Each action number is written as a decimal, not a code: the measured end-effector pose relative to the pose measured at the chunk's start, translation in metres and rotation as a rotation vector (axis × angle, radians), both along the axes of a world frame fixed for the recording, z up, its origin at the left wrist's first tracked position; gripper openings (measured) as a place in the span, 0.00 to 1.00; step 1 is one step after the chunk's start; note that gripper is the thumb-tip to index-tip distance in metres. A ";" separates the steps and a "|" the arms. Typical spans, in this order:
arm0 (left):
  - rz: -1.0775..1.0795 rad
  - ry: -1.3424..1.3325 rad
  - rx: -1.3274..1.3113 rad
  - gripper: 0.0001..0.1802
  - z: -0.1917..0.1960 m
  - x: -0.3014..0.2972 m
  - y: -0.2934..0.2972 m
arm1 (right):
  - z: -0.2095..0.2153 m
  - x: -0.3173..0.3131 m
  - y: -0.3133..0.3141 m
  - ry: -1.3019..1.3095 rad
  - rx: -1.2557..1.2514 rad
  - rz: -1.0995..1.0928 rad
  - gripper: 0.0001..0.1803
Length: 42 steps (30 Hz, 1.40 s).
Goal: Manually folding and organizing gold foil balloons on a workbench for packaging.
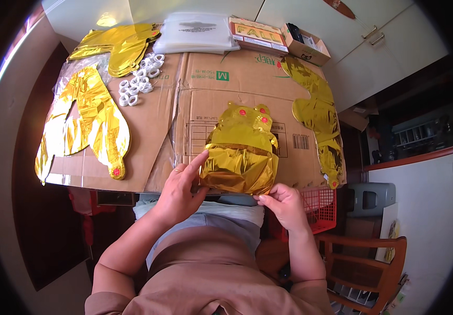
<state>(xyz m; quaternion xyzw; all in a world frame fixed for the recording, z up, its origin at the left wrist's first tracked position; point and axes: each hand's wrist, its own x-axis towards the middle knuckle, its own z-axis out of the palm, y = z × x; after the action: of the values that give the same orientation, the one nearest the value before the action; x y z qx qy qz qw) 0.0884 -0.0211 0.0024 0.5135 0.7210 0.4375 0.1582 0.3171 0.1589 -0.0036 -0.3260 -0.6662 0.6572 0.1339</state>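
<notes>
A folded gold foil balloon lies near the front edge of the cardboard, with small red dots on its tabs at the top. My left hand is at its left edge, index finger stretched along the foil and thumb apart near the lower corner. At the lower right corner, my right hand pinches the foil between thumb and fingertips. An unfolded gold balloon, shaped like a letter A, lies flat on the left. Another long gold balloon runs along the right edge.
Flattened cardboard covers the work surface. Along the back are stacked gold foil balloons, coils of white string, clear plastic bags, a printed box and an open carton. Below right stand a red basket and wooden chair.
</notes>
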 end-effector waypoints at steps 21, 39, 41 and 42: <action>0.087 0.020 -0.010 0.45 0.002 0.003 -0.015 | 0.009 -0.028 -0.005 -0.080 0.898 0.033 0.10; 0.259 0.023 -0.072 0.36 -0.002 0.010 -0.005 | 0.025 -0.050 0.006 -0.409 0.821 0.132 0.21; 0.262 0.084 -0.107 0.34 -0.004 0.008 -0.001 | 0.025 -0.052 0.008 -0.430 0.811 0.150 0.21; 0.264 0.114 -0.124 0.34 -0.006 0.007 0.001 | 0.026 -0.053 0.009 -0.443 0.805 0.160 0.21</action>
<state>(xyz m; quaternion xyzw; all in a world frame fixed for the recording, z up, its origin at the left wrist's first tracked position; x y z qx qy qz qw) 0.0951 -0.0205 -0.0039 0.4274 0.8157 0.3795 0.0894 0.2641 0.1684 0.0225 -0.3281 -0.9039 0.2693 0.0532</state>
